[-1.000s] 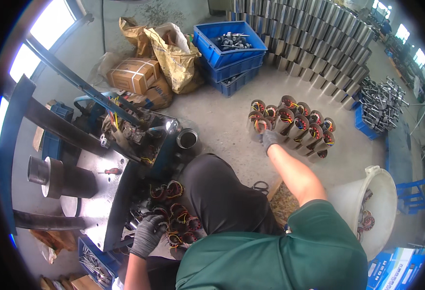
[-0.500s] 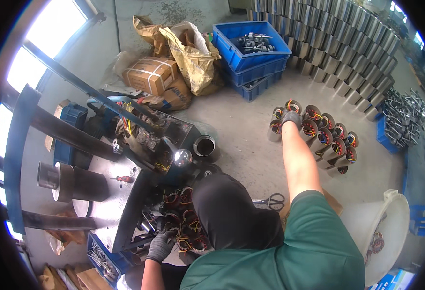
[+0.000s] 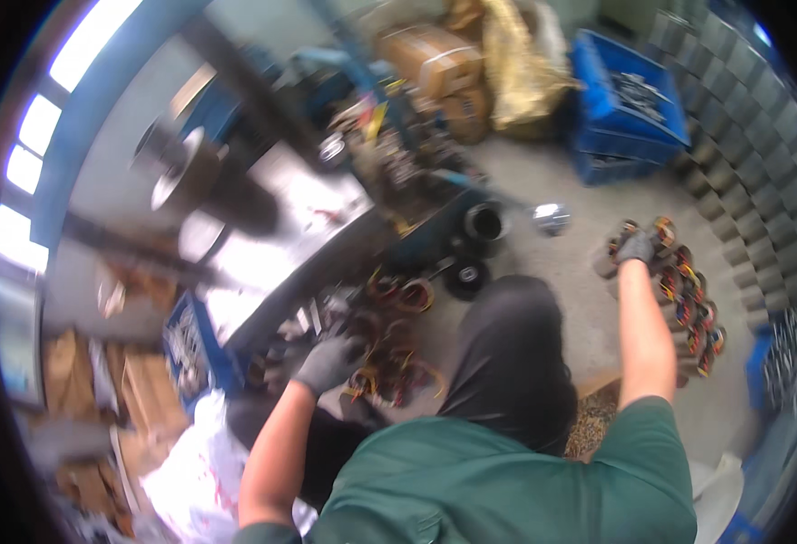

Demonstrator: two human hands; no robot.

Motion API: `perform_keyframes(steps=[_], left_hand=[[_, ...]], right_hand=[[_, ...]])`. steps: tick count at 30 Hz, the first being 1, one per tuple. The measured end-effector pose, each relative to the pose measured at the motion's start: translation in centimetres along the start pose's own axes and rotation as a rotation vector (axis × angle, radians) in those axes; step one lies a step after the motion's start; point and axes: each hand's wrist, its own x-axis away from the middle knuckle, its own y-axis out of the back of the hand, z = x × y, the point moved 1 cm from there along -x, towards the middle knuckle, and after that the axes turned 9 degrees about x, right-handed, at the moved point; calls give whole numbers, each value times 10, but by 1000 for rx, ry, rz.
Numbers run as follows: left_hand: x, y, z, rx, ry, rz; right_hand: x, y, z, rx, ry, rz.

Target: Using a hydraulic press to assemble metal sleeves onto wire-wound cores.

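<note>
My right hand (image 3: 635, 247), in a grey glove, reaches far out at the left end of a group of motor stators (image 3: 686, 313). These are metal cylinders with red, yellow and blue wires at their open tops, standing on the floor. Its fingers close down over one stator there, partly hidden by the back of the hand. My left hand (image 3: 330, 363), also gloved, is over a nearer cluster of wired stators (image 3: 416, 295) beside the metal bench. Its fingers are blurred by motion, and whether they hold anything does not show.
A steel bench (image 3: 235, 308) with thick bars and a dark cylinder (image 3: 235, 195) stands at left. Blue crates (image 3: 589, 136) of metal parts sit at the back, near stacked metal sleeves (image 3: 752, 181). A blue bin (image 3: 203, 349) and a white plastic bag (image 3: 194, 471) lie near my left arm.
The whole view has swung left, so the scene shifts rightward, with blur. My right hand stays at the far stators. My left hand has moved forward over the near stators.
</note>
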Motion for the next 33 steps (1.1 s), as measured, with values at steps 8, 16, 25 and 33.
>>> perform_keyframes(steps=[8,16,25,33], left_hand=[[18,42,-11,75,132,-135],[23,54,30,76,137,-329],[13,72,16,182,124,-375],[-5,71,8,204,81,-387]], right_hand=[[227,-174,17,1211,162,1037],[413,-266,-63,1919,1375,1812],[435,-242,-273,1884,970,1765],[390,-180,-346,1744,1090,1266]])
